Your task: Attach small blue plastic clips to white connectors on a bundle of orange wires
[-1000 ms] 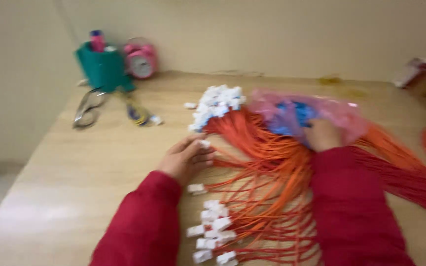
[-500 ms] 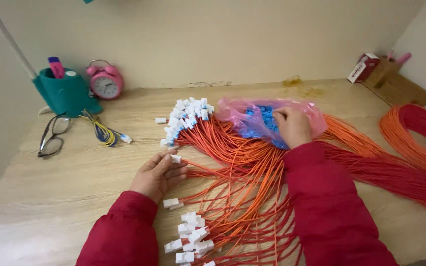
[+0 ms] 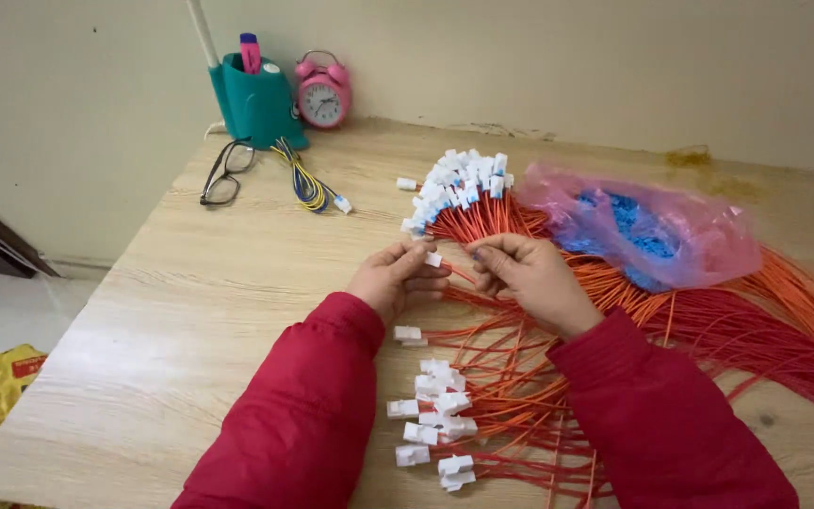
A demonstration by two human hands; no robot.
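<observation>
I have my left hand (image 3: 396, 279) pinching a white plug (image 3: 433, 258) and my right hand (image 3: 529, 273) with fingers closed on an orange wire (image 3: 457, 274), meeting mid-table (spare plugs heaped at twelve o'clock), so fitting looks underway, needing careful lining up.

home worktable: alarm clock (image 3: 323, 91), glasses (image 3: 225, 172), pen holder (image 3: 256, 99), plain wall (image 3: 567, 57).

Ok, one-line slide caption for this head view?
Left hand pinches a white connector beside the right hand, over orange wires on a wooden table.
</observation>
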